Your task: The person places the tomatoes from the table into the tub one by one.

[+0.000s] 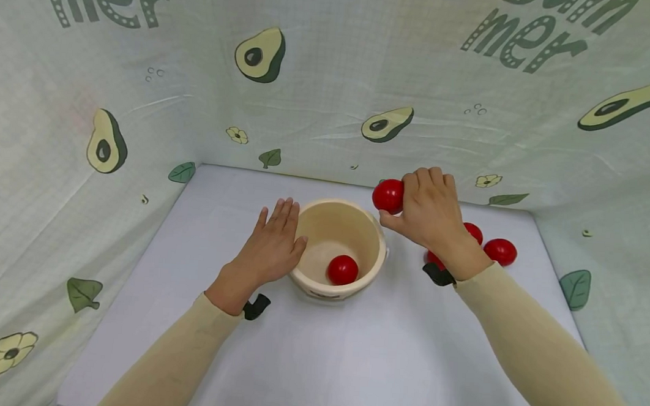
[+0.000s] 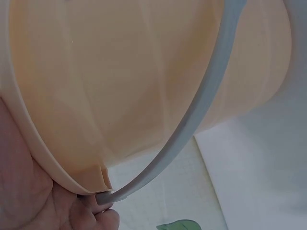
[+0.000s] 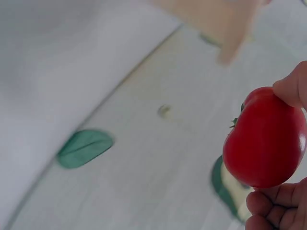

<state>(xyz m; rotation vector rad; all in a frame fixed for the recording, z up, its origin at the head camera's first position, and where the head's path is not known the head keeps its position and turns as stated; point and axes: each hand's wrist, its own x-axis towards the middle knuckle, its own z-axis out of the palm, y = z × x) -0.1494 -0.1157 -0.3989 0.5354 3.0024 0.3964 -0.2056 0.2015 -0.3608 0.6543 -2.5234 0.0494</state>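
Two hands (image 1: 269, 246) (image 1: 430, 211), one bucket (image 1: 375, 245), five tomatoes (image 1: 387, 196), one gripped

The head camera looked forward and down over the table (image 1: 316, 362), far enough back to take in both arms (image 1: 538, 349) and the cloth (image 1: 320, 80). The left wrist camera faced the side of the bucket (image 2: 120, 86) from close up; the right wrist camera looked past a near tomato (image 3: 264, 141) toward the cloth. Head and left views shared the bucket; head and right, the tomato.

The tomatoes (image 1: 343, 270) inside and beside the cream bucket (image 1: 332, 225) are coloured red; the pale cloth (image 1: 321, 55) behind it is printed with green-and-yellow avocados (image 1: 401, 120).
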